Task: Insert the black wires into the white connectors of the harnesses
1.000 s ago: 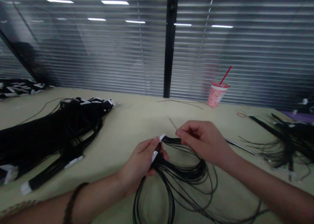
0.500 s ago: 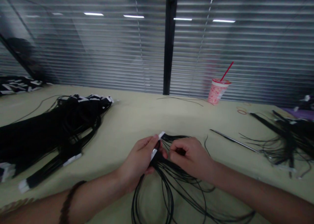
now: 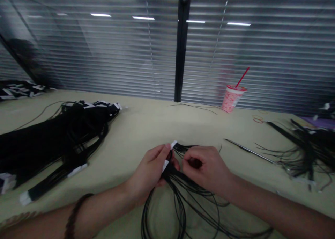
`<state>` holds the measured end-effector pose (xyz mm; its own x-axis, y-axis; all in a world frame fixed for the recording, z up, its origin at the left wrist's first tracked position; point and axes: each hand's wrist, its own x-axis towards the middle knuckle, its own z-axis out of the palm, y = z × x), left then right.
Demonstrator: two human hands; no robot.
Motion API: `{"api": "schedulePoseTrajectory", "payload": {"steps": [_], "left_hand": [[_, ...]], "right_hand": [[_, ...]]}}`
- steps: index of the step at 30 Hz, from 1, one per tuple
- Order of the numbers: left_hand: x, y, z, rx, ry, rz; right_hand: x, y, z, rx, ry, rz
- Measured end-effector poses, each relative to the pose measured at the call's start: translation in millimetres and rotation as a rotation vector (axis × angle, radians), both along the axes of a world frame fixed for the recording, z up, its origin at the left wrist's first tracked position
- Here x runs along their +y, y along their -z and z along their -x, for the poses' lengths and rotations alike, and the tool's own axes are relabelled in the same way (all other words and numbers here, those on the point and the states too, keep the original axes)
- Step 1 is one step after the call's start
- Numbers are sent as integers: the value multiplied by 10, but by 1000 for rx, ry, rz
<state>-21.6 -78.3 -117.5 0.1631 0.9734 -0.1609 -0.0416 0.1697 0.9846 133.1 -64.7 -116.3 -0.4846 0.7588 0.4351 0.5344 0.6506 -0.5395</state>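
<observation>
My left hand [image 3: 153, 165] is closed around the end of a black wire harness [image 3: 180, 178], near its white connectors. One white connector [image 3: 173, 144] sticks out above the thumb, and a second white connector [image 3: 165, 165] lies against the fingers. Close on the right, my right hand [image 3: 205, 165] has its thumb and forefinger pinched together beside the wires; what is between the fingertips is too small to make out. Loose black wires loop down below both hands towards the bottom edge.
Bundled black cables with white connectors [image 3: 52, 137] cover the left of the table [image 3: 146, 123]. A thin metal rod [image 3: 248, 150] lies on the right beside more black wires [image 3: 309, 151]. A pink cup with a red straw [image 3: 230, 98] stands at the back before the blinds.
Both hands hold nearly the same pose and place. They and the harness sit a few pixels further right in the view.
</observation>
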Motion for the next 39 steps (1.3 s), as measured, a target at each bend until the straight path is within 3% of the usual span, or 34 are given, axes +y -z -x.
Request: {"api": "schedulePoseTrajectory", "payload": {"steps": [7,16,29,33,39], "left_hand": [[-11,10,19,22,17,-37],[2,-1,-4,35,37,18],[-6,46,9,101,111,-37],[-6,23,-3,102,81,-9],[0,-24,5,37,37,41]], "right_hand": [[-13,6,-7,-75,-6,-107],[-22,36,-14,-95,32,-85],[-68,75,29,-124,9,-65],[-8,44,18,-124,27,-62],[243,-38,-166,-224,160,27]]}}
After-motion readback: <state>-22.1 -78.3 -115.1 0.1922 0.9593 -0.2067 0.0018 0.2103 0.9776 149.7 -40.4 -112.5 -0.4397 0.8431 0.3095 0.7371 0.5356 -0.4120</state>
